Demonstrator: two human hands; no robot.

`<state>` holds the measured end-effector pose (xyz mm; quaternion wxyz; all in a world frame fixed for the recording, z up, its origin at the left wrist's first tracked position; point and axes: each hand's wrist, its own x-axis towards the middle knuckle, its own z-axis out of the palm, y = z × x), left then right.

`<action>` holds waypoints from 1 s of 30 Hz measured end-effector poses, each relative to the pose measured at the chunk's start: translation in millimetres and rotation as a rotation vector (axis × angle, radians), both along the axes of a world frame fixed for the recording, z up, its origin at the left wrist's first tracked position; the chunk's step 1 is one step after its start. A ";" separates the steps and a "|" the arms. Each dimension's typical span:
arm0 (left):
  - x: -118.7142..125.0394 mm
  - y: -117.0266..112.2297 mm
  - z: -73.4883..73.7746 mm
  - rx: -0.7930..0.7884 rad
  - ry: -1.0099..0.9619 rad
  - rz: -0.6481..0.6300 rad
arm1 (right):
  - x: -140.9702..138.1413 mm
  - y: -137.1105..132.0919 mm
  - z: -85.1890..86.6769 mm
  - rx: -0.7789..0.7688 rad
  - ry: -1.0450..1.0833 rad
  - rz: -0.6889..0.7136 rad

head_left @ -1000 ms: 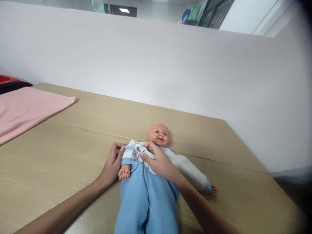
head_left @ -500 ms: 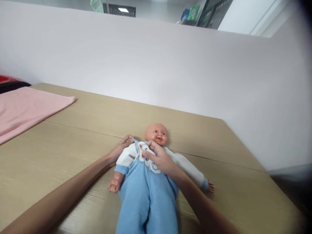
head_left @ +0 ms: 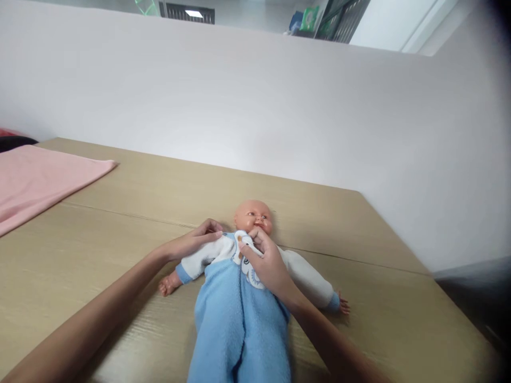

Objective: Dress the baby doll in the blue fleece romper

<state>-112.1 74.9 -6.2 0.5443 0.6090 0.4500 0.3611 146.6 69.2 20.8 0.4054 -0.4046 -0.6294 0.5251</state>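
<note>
A baby doll [head_left: 253,216] lies on its back on the wooden table [head_left: 120,213], dressed in a blue and white fleece suit [head_left: 239,319]. My left hand [head_left: 195,241] pinches the suit at the doll's near shoulder, fingers pressed together. My right hand [head_left: 263,260] rests on the doll's chest and grips the white collar just under its chin. The doll's arms stretch out to both sides, small hands bare past the blue cuffs.
A pink cloth [head_left: 35,181] lies spread at the table's left end. A white partition wall [head_left: 255,106] runs along the table's far edge. The table's right edge drops off to a dark floor [head_left: 471,298].
The doll's left-side arm has come out through the sleeve and now lies stretched outward. My left hand moved up from that arm to the shoulder. My right hand shifted up to the collar.
</note>
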 end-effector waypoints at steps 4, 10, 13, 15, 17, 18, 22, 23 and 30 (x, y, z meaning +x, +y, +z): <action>-12.4 -4.0 8.2 -0.005 0.185 -0.102 | -3.8 -5.1 -1.5 0.072 -0.023 -0.083; -17.0 0.3 2.0 0.011 0.200 -0.152 | 10.3 2.1 14.4 0.076 -0.264 0.000; -16.7 0.5 0.9 0.019 0.140 -0.138 | 29.0 11.2 26.4 0.199 -0.518 0.015; -15.7 -0.1 0.7 0.024 0.094 -0.116 | 43.1 17.7 30.2 0.269 -0.603 0.019; -14.6 -0.6 0.8 0.041 0.065 -0.089 | 57.1 22.4 30.3 0.301 -0.597 0.048; -13.9 -0.9 1.2 0.048 0.054 -0.082 | 63.9 23.5 29.0 0.299 -0.579 0.077; -9.7 -3.7 5.6 0.049 0.063 -0.111 | 92.6 16.9 15.9 0.282 -0.568 0.108; -8.6 -5.4 7.3 0.051 0.091 -0.112 | 101.5 12.7 10.3 0.310 -0.583 0.075; -34.8 -17.0 17.8 0.056 0.368 -0.077 | 190.0 -39.5 -37.8 0.544 -0.708 -0.187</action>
